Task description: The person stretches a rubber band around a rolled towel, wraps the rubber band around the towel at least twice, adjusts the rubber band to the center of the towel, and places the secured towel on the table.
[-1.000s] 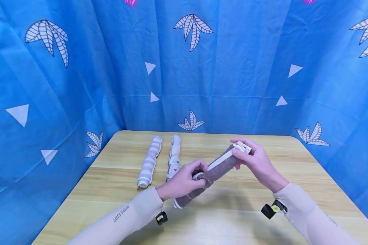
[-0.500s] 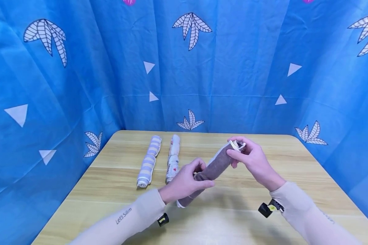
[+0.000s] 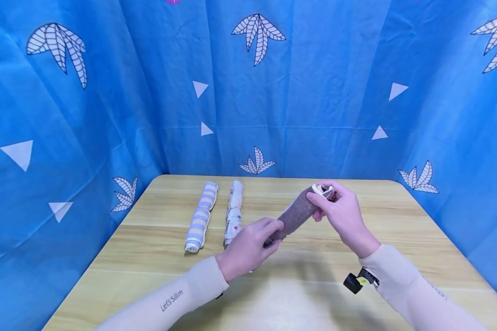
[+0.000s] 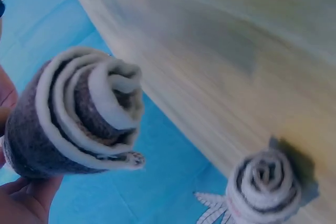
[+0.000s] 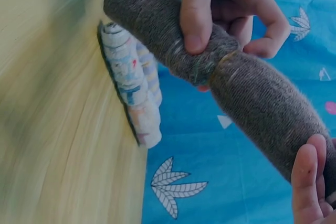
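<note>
A rolled grey-brown towel [image 3: 300,214] with white edges is held slantwise above the table. My left hand [image 3: 250,246] grips it near its middle, hiding its near end in the head view. In the right wrist view, the left thumb presses on the towel beside a narrow waist, where a thin yellowish band [image 5: 224,65] shows. With thumb and fingers my right hand [image 3: 343,214] holds the far, upper end, where white folded layers stick out. The left wrist view shows the towel's spiral end [image 4: 100,111] close up, its layers slightly loose.
Two more rolled towels lie on the wooden table [image 3: 149,285], left of my hands: one striped lilac and cream [image 3: 200,218], one white with small prints [image 3: 234,211]. A blue patterned curtain [image 3: 314,92] surrounds the table's back and sides.
The grey-brown towel has turned about its length, so its white edge strip has gone out of sight. My left fingers have opened briefly and closed round its middle again; the right hand keeps the far end.
</note>
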The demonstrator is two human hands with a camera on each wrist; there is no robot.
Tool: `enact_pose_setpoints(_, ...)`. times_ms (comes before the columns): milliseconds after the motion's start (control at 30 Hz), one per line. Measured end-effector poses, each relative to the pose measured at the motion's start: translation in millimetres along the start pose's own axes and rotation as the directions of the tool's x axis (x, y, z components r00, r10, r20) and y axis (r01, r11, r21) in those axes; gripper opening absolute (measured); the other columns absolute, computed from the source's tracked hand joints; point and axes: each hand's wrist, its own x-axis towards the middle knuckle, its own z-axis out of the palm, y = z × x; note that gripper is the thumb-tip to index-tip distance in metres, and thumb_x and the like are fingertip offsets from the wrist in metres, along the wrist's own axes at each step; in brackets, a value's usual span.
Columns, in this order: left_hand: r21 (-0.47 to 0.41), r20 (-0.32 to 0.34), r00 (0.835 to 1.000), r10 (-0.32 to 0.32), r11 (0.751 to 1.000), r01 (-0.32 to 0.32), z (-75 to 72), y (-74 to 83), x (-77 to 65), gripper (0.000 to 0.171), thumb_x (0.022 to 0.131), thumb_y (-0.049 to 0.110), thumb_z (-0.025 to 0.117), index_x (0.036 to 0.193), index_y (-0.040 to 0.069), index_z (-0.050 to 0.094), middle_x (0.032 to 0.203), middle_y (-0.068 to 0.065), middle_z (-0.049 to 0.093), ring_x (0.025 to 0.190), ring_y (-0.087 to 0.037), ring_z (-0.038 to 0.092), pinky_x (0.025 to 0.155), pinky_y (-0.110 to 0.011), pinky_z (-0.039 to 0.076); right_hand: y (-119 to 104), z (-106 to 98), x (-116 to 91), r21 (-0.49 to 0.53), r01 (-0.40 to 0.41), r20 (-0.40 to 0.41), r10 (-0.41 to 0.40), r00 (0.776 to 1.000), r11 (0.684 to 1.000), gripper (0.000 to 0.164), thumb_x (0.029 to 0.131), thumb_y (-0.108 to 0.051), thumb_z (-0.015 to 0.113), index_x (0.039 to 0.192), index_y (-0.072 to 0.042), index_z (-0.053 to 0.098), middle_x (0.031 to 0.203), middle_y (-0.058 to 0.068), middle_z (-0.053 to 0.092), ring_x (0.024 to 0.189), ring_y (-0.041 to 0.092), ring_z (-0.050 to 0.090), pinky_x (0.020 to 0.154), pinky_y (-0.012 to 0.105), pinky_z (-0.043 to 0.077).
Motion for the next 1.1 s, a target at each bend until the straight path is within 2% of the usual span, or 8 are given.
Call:
enact_pose_setpoints(100, 0.055, -0.022, 0.996, 0.089, 0.995, -0.088, 0.1, -0.7, 0.7, 0.034, 0.089, 0.010, 0.076, 0.119, 0.016, 0.061, 0.107, -0.003, 0.069, 0.091, -0.012, 0.070, 0.077, -0.021, 0.058, -3, 0, 0, 0.002, -0.016, -0.020, 0.016, 1.000, 1.000, 0.040, 0.092, -0.024, 0.075, 0.123, -0.004, 0.062, 0.084, 0.003, 0.067, 0.056, 0.013, 0.063, 0.058, 0.030, 0.058)
enact_pose_setpoints(233, 0.139, -0.012, 0.991, 0.131, 0.982, -0.128, -2.7, 2.7, 1.2, 0.031, 0.090, 0.012, 0.075, 0.119, 0.014, 0.063, 0.102, -0.003, 0.069, 0.085, -0.012, 0.070, 0.073, -0.022, 0.058, -5, 0, 0, 0.013, -0.033, -0.028, 0.033, 0.999, 0.999, 0.039, 0.091, -0.021, 0.075, 0.123, -0.001, 0.062, 0.084, 0.001, 0.069, 0.056, 0.012, 0.064, 0.057, 0.030, 0.058)
enact_pose_setpoints(533, 0.344, 0.107, 0.993, 0.059, 0.934, -0.092, -3.9, 19.4, 6.1, 0.014, 0.089, 0.017, 0.073, 0.097, 0.012, 0.062, 0.080, -0.003, 0.062, 0.063, -0.010, 0.061, 0.051, -0.020, 0.052, 1, 4, 0, 0.003, -0.080, -0.010, 0.080, 0.997, 0.997, 0.036, 0.090, -0.016, 0.076, 0.119, 0.001, 0.063, 0.088, 0.005, 0.070, 0.055, 0.013, 0.064, 0.057, 0.032, 0.059)
enact_pose_setpoints(733, 0.401, 0.142, 0.989, 0.046, 0.910, -0.100, 2.7, 23.9, 5.2, 0.013, 0.087, 0.017, 0.074, 0.091, 0.011, 0.063, 0.077, -0.004, 0.061, 0.060, -0.010, 0.059, 0.045, -0.020, 0.048, 8, 6, 1, 0.005, -0.105, -0.018, 0.105, 0.994, 0.995, 0.035, 0.089, -0.013, 0.076, 0.118, 0.003, 0.064, 0.083, 0.003, 0.070, 0.053, 0.012, 0.062, 0.055, 0.031, 0.058)
enact_pose_setpoints(833, 0.382, 0.144, 0.987, 0.066, 0.917, -0.117, 4.7, 21.9, 4.7, 0.012, 0.087, 0.016, 0.074, 0.090, 0.012, 0.063, 0.078, -0.003, 0.060, 0.060, -0.009, 0.057, 0.046, -0.020, 0.047, 9, 5, 2, 0.013, -0.109, -0.023, 0.109, 0.994, 0.994, 0.034, 0.089, -0.011, 0.076, 0.118, 0.003, 0.063, 0.080, 0.001, 0.070, 0.052, 0.011, 0.062, 0.054, 0.031, 0.058)
enact_pose_setpoints(933, 0.301, 0.147, 0.986, 0.078, 0.946, -0.120, 4.8, 16.1, 4.0, 0.011, 0.087, 0.015, 0.072, 0.089, 0.015, 0.061, 0.079, 0.000, 0.058, 0.063, -0.007, 0.054, 0.050, -0.017, 0.046, 10, 3, 3, 0.023, -0.119, -0.026, 0.120, 0.992, 0.993, 0.034, 0.089, -0.011, 0.076, 0.118, 0.003, 0.064, 0.078, -0.001, 0.070, 0.052, 0.011, 0.062, 0.054, 0.030, 0.057)
enact_pose_setpoints(1033, 0.133, 0.165, 0.986, 0.035, 0.990, -0.057, 2.2, 8.9, 3.8, 0.014, 0.087, 0.013, 0.069, 0.087, 0.018, 0.056, 0.082, 0.005, 0.055, 0.066, -0.004, 0.051, 0.054, -0.014, 0.044, 10, -1, 5, 0.026, -0.124, -0.010, 0.124, 0.992, 0.992, 0.036, 0.089, -0.012, 0.076, 0.119, 0.004, 0.063, 0.077, -0.001, 0.070, 0.051, 0.011, 0.061, 0.053, 0.030, 0.057)
enact_pose_setpoints(1100, -0.014, 0.198, 0.980, -0.035, 0.999, 0.039, -1.8, 5.1, 5.1, 0.014, 0.087, 0.012, 0.067, 0.088, 0.020, 0.055, 0.084, 0.007, 0.054, 0.068, -0.003, 0.051, 0.056, -0.013, 0.042, 12, -4, 6, 0.023, -0.120, 0.018, 0.119, 0.993, 0.993, 0.038, 0.089, -0.014, 0.076, 0.120, 0.003, 0.062, 0.076, -0.001, 0.069, 0.051, 0.010, 0.060, 0.052, 0.029, 0.055)
